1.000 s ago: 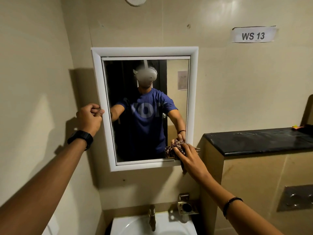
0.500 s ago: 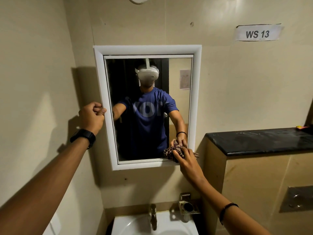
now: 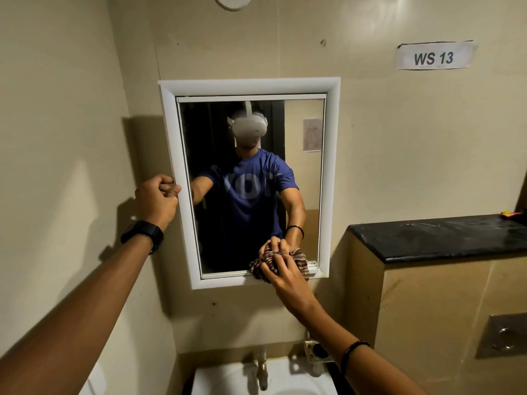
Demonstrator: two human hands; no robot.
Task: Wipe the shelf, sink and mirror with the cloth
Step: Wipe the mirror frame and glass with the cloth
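A white-framed mirror (image 3: 330,172) hangs on the beige wall straight ahead. My left hand (image 3: 156,199) grips the frame's left edge at mid height. My right hand (image 3: 285,277) presses a bunched checked cloth (image 3: 299,262) against the glass at the mirror's lower right, just above the bottom frame. The black shelf top (image 3: 439,238) runs along the right at the mirror's lower level. The white sink (image 3: 228,379) with its tap (image 3: 261,372) lies below, cut off by the bottom edge.
A "WS 13" paper label (image 3: 433,57) is stuck high on the right wall. A small red-yellow item (image 3: 510,214) lies at the shelf's far right end. A metal flush plate (image 3: 503,336) sits in the panel below, and a metal holder (image 3: 318,350) beside the tap.
My right hand has slid the cloth leftwards along the bottom of the glass, away from the lower right corner. My left hand keeps its hold on the frame.
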